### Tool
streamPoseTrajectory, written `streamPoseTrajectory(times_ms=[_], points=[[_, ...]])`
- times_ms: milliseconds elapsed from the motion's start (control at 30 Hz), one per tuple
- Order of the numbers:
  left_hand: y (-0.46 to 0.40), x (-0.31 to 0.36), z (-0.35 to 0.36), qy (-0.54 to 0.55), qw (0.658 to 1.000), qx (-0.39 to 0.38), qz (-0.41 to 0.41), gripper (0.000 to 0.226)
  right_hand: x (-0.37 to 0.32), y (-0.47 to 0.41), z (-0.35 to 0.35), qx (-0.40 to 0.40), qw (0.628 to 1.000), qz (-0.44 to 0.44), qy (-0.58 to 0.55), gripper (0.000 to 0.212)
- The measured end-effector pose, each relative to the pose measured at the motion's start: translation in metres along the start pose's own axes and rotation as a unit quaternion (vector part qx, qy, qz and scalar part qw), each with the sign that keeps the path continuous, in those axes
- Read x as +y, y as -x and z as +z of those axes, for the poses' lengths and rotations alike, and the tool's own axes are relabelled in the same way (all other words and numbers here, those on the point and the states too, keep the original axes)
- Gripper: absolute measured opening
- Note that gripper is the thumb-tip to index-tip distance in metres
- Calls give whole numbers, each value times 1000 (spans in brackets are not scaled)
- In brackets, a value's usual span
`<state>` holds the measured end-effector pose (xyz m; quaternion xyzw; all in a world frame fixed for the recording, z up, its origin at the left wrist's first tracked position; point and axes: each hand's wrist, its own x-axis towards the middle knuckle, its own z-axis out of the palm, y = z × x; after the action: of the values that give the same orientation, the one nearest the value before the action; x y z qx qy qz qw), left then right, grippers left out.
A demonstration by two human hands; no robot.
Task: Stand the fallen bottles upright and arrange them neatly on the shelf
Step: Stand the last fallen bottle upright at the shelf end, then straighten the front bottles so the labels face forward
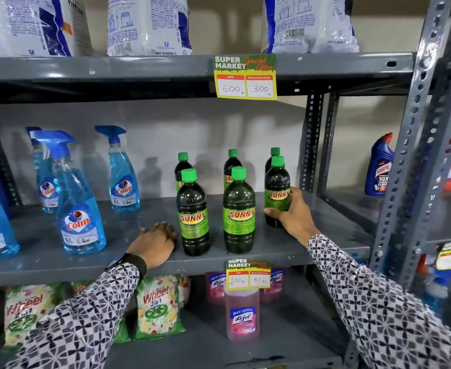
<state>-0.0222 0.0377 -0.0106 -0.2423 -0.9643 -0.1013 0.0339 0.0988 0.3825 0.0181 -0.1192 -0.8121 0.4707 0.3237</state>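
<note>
Several dark green Sunny bottles with green caps stand upright on the grey middle shelf [128,230], in a front row and a back row. My right hand [292,211] grips the front right bottle [277,187] around its lower body. The front middle bottle [239,211] and front left bottle [192,214] stand free. My left hand [154,242] rests flat on the shelf, fingers touching the base of the front left bottle. Behind them stand three more bottles [184,166], partly hidden.
Blue Colin spray bottles [79,203] stand on the left of the same shelf. White detergent bags [150,25] fill the shelf above. Wheel packets [158,304] and pink Lizol bottles [241,315] sit below. A perforated steel upright [416,145] borders the right, with a Harpic bottle [378,166] beyond.
</note>
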Motion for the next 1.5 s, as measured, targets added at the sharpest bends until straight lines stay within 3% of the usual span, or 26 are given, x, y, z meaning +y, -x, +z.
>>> streamPoseTrajectory(times_ms=[400, 733, 767, 833, 900, 967, 1033, 1100, 1233, 1333, 1500], points=[[-2, -3, 0, -57, 998, -28, -2, 58, -2, 56, -36, -17, 1000, 4, 4, 73], [17, 12, -12, 50, 998, 9, -36, 49, -12, 76, -46, -44, 999, 12, 0, 77], [20, 13, -13, 80, 995, 40, -45, 43, -13, 81, -46, -35, 999, 2, -11, 78], [29, 18, -16, 148, 980, 124, -56, 30, -12, 90, -47, 65, 997, -29, 7, 79], [41, 20, -15, 245, 948, 194, -55, 35, -19, 103, -42, 181, 980, -72, 40, 53], [51, 22, -14, 386, 898, 209, -31, 40, -32, 117, -29, 211, 967, -134, 53, 27], [59, 22, -15, 501, 849, 169, 3, 43, -50, 130, -2, 168, 967, -178, 71, 16], [67, 25, -19, 550, 826, 112, 43, 46, -64, 141, 31, 96, 971, -199, 91, 14], [71, 35, -25, 545, 832, 64, 83, 56, -83, 151, 92, -53, 980, -151, 119, 52], [70, 41, -27, 537, 838, 53, 80, 62, -92, 145, 114, -91, 981, -100, 142, 75], [67, 36, -27, 512, 854, 54, 78, 66, -89, 123, 131, -87, 992, -49, 74, 69]])
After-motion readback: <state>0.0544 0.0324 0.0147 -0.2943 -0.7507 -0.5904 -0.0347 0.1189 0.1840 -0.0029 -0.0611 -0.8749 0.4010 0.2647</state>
